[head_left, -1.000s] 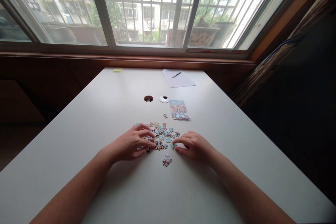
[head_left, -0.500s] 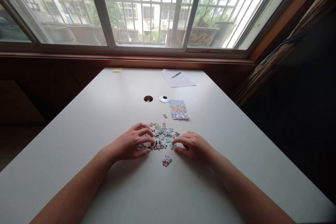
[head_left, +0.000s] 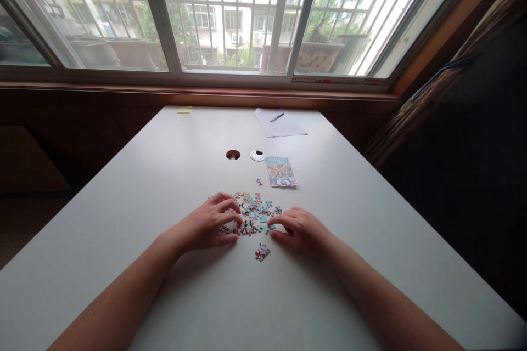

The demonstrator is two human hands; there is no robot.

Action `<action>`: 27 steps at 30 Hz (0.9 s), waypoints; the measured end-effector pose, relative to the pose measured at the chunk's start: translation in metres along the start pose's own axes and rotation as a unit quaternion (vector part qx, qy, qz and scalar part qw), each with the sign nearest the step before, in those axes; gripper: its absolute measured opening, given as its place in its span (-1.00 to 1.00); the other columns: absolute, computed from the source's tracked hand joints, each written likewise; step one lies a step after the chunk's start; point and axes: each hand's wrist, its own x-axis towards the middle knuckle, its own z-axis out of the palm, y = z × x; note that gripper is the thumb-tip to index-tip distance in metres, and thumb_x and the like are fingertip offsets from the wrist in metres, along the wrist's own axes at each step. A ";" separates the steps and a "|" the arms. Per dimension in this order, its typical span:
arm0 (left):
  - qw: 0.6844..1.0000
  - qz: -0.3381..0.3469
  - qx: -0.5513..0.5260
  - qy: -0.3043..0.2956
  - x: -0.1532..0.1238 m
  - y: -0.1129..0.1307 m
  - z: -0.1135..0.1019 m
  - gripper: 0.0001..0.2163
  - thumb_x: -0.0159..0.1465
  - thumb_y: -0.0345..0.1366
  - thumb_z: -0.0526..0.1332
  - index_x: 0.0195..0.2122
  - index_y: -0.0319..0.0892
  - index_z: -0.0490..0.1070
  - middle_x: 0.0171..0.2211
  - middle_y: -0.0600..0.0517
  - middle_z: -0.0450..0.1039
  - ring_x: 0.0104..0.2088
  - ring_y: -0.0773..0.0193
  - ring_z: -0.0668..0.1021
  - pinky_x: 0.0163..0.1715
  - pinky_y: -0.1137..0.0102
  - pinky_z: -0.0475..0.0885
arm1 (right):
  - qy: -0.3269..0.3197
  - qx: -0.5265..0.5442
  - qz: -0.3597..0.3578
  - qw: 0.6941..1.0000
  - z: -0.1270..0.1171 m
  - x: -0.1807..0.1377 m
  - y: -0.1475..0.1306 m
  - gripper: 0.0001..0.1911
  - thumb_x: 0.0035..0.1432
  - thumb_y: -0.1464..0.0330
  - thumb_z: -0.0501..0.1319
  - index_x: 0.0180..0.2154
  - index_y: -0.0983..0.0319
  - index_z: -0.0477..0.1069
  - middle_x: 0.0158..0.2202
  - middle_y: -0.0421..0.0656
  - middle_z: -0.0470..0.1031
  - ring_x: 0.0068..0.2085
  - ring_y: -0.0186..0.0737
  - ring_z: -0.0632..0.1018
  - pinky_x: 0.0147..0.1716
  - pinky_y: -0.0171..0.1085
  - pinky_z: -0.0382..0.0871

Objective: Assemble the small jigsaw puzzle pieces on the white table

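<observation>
Small jigsaw pieces [head_left: 251,208] lie in a loose pile on the white table. At the pile's left edge rests my left hand [head_left: 212,220], its fingers curved and apart, covering some pieces. My right hand [head_left: 298,228] is at the right edge, with the index fingertip on or beside a light-blue piece [head_left: 272,227] and the thumb apart below it. Neither hand visibly grips anything. Between them sits a dark patterned cluster of pieces [head_left: 248,227]. Nearer to me lies a small joined group of pieces [head_left: 262,252].
Beyond the pile are a lone piece [head_left: 259,181] and a colourful picture sheet [head_left: 281,171]. Farther back are a round table hole [head_left: 233,155], its cover [head_left: 257,156], paper [head_left: 284,127] with a pen [head_left: 277,118], and yellow sticky notes [head_left: 184,110]. A window stands behind the table [head_left: 123,197].
My right hand has shifted slightly left, its fingertips a little closer to the pile's middle. My left hand has barely moved. The pieces look almost the same.
</observation>
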 end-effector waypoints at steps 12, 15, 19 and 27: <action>1.000 0.001 0.005 0.000 0.001 0.000 0.000 -0.72 0.24 -0.25 0.35 -0.03 0.01 0.44 -0.03 -0.01 0.43 0.12 0.02 0.35 0.13 0.13 0.37 | 0.003 0.001 -0.006 1.000 -0.002 0.000 0.000 -0.79 0.34 0.22 0.20 -0.13 0.17 0.53 -0.52 -0.24 0.47 -0.47 -0.32 0.45 -0.29 -0.29 0.23; 1.000 -0.001 0.007 0.002 0.000 -0.001 0.001 -0.72 0.24 -0.24 0.35 -0.02 0.02 0.44 -0.02 -0.01 0.43 0.12 0.02 0.34 0.13 0.13 0.36 | 0.001 0.003 -0.008 1.000 -0.003 0.000 -0.001 -0.78 0.34 0.22 0.20 -0.12 0.18 0.53 -0.53 -0.24 0.46 -0.48 -0.32 0.45 -0.30 -0.29 0.23; 1.000 -0.001 0.007 -0.006 0.000 -0.001 0.000 -0.71 0.26 -0.23 0.33 0.01 0.02 0.44 -0.02 -0.01 0.43 0.13 0.01 0.34 0.13 0.12 0.36 | -0.002 0.007 -0.007 1.000 -0.003 0.000 0.000 -0.79 0.32 0.24 0.21 -0.10 0.18 0.53 -0.52 -0.25 0.45 -0.48 -0.32 0.44 -0.29 -0.29 0.22; 1.000 0.000 0.007 -0.008 0.000 -0.001 -0.001 -0.70 0.28 -0.22 0.31 0.03 0.02 0.43 -0.01 -0.02 0.42 0.15 -0.01 0.32 0.14 0.10 0.35 | -0.011 0.009 0.003 1.000 -0.004 0.000 0.000 -0.79 0.31 0.25 0.23 -0.09 0.17 0.53 -0.52 -0.25 0.46 -0.47 -0.31 0.44 -0.29 -0.28 0.23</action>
